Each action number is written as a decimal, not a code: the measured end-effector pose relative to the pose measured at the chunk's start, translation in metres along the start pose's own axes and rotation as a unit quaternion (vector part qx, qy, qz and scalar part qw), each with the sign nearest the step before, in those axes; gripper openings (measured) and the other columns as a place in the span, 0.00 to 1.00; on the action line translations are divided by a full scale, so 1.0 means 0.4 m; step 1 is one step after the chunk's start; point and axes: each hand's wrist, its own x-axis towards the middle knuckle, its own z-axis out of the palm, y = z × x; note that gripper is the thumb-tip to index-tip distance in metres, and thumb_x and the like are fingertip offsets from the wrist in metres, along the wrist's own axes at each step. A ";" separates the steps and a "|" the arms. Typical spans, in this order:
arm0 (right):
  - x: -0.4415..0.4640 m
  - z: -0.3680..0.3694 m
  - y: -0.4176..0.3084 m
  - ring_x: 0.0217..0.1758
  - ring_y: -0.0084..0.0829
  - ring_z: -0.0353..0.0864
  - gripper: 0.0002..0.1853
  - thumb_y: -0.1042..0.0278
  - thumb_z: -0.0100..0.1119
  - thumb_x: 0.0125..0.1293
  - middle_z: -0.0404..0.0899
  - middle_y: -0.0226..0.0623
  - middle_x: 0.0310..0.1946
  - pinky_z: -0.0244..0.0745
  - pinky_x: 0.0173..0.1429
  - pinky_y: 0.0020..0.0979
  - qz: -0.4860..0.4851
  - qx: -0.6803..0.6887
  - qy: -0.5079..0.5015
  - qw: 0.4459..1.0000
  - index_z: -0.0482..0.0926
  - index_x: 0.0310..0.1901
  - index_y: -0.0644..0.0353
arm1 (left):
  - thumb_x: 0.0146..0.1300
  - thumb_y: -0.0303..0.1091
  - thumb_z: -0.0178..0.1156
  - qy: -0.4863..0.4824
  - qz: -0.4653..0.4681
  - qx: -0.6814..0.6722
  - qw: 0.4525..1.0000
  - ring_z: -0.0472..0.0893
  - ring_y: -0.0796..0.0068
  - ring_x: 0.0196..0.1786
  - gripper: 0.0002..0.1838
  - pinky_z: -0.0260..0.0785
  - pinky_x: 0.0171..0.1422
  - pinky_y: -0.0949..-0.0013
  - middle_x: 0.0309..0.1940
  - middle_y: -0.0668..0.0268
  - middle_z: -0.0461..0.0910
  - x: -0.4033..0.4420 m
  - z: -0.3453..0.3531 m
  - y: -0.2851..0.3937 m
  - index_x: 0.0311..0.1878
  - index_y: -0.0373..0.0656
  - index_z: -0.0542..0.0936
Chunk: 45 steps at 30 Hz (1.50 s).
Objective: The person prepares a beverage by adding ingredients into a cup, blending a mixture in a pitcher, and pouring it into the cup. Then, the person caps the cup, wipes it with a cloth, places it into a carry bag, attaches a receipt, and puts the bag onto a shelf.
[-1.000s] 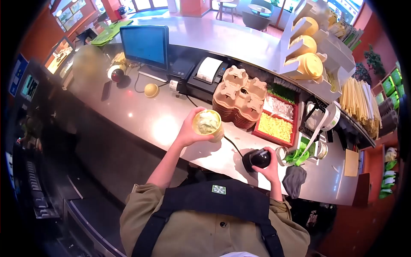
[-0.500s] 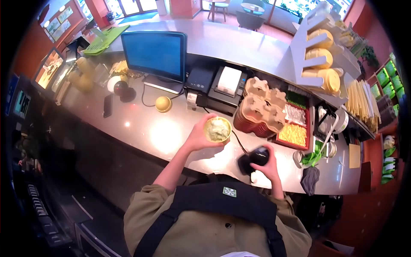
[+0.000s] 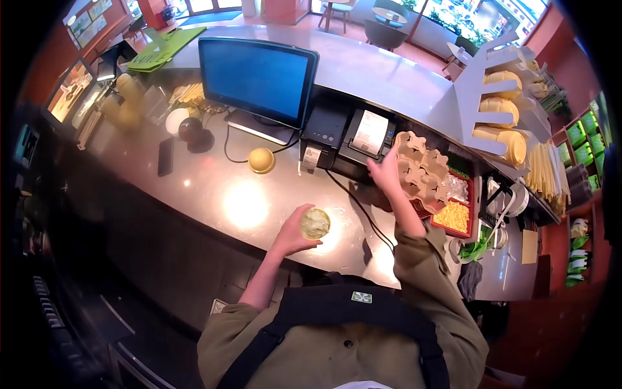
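Note:
My left hand is wrapped around a small cup of pale green-white, lumpy food, held over the front of the counter. My right hand reaches between the receipt printer and a stack of brown cardboard cup carriers. Its thumb points toward the printer, while the other fingers are partly hidden against the carriers. Whether it grips anything does not show. A black cable runs from beside the printers down toward the counter's front edge.
A monitor stands behind a yellow dome-shaped object and a phone. To the right are a red tray of yellow bits, a rack of yellow cups and wrapped straws. A second black printer adjoins the monitor.
My right hand has left the black handheld device near the counter's front and moved up beside the carriers; that device no longer shows. My left hand, still holding the cup, is slightly lower and further left.

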 end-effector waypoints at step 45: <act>-0.217 -0.663 0.454 0.37 0.18 0.76 0.13 0.75 0.62 0.58 0.81 0.28 0.34 0.72 0.47 0.24 -0.065 0.255 -0.093 0.960 0.80 0.45 0.63 | 0.32 0.49 0.80 0.154 -0.145 0.070 0.975 0.68 0.46 0.59 0.67 0.61 0.65 0.54 0.57 0.41 0.63 -0.019 0.907 0.474 0.69 0.37 0.43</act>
